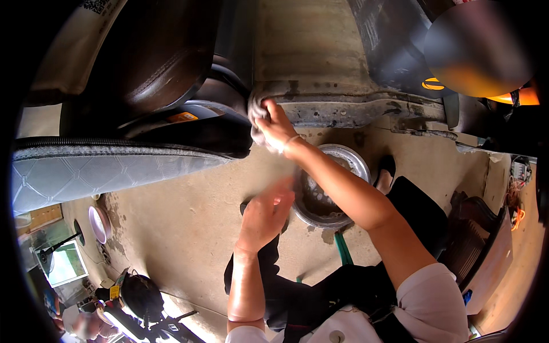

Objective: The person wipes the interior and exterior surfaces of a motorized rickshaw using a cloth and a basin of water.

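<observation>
My right hand (276,127) is closed round a crumpled greyish cloth (257,110). It presses the cloth against the left end of a dark, dirt-spotted sill (354,110), beside a black moulded panel. Lower down, my left hand (267,212) hangs in front of my legs, near the basin's left side. Its fingers are smeared by motion, and I make out nothing held in it. Below my right forearm a round metal basin (321,222) stands on the floor with murky, foamy water (320,201) in it. The forearm hides part of the basin.
A grey quilted panel (108,174) juts in from the left, under black padded parts (154,63). Wet patches mark the concrete floor (171,228). A pale purple tub (99,224) stands at far left. Green legs (343,250) show near my knees. Dark machinery (140,294) fills the lower left.
</observation>
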Motion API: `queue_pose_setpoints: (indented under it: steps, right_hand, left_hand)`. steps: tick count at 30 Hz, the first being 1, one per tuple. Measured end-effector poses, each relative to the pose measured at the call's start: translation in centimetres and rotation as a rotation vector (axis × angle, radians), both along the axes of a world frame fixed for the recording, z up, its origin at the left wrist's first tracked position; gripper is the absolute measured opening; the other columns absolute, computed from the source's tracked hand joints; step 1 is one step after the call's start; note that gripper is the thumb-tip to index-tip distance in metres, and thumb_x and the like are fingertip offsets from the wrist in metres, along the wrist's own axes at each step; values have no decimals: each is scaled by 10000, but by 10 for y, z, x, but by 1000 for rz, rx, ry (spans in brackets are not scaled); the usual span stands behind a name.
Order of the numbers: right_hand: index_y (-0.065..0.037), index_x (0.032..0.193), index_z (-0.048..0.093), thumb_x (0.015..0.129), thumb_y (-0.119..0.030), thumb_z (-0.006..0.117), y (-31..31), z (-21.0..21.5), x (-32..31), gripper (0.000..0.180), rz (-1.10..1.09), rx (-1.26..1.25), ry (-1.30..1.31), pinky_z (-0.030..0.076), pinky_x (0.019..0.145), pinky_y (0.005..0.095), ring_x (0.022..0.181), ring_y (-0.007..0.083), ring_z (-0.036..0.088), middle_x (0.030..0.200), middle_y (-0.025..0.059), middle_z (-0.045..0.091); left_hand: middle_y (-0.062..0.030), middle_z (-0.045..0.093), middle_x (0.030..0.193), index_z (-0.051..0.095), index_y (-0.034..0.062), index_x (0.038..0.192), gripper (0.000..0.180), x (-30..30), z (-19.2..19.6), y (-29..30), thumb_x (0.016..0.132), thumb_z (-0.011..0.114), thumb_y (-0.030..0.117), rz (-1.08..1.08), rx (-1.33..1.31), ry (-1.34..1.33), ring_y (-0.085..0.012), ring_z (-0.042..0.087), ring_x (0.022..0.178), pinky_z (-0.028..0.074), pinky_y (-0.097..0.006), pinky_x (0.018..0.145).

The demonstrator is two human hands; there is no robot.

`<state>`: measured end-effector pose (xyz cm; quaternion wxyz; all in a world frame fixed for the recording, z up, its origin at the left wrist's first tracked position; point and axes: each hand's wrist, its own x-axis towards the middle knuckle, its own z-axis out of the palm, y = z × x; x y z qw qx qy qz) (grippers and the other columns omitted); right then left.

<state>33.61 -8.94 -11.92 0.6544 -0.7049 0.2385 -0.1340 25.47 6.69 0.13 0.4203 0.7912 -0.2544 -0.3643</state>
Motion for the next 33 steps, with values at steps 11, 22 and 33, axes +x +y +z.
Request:
queue_pose_setpoints:
  steps: [11, 22, 33]
  right_hand:
    - [-45, 1110, 544, 722, -108, 714, 17, 94, 10, 428, -154, -748, -645, 420, 949, 464, 1119, 389, 460, 1347, 195, 366]
    - [22, 1239, 504, 817, -272, 563, 15, -60, -45, 517, 168, -307, 312, 391, 997, 387, 1134, 389, 474, 1277, 256, 405]
    - [13, 1158, 536, 939, -414, 408, -35, 5, -160, 496, 242, 19, 539, 437, 812, 391, 909, 289, 583, 955, 211, 596]
  left_hand:
    - [-122, 672, 890, 548, 9, 1176, 295, -4, 6, -5, 908, 553, 132, 6, 60, -34, -217, 662, 869, 511, -314, 765]
    - [-97, 673, 924, 576, 73, 1178, 306, 1, 4, 12, 907, 556, 214, -54, 259, -271, -230, 658, 815, 504, -318, 686]
    - [-97, 672, 913, 582, 86, 1176, 294, 3, 9, 18, 910, 548, 206, 51, 182, -342, -228, 656, 798, 502, -330, 695]
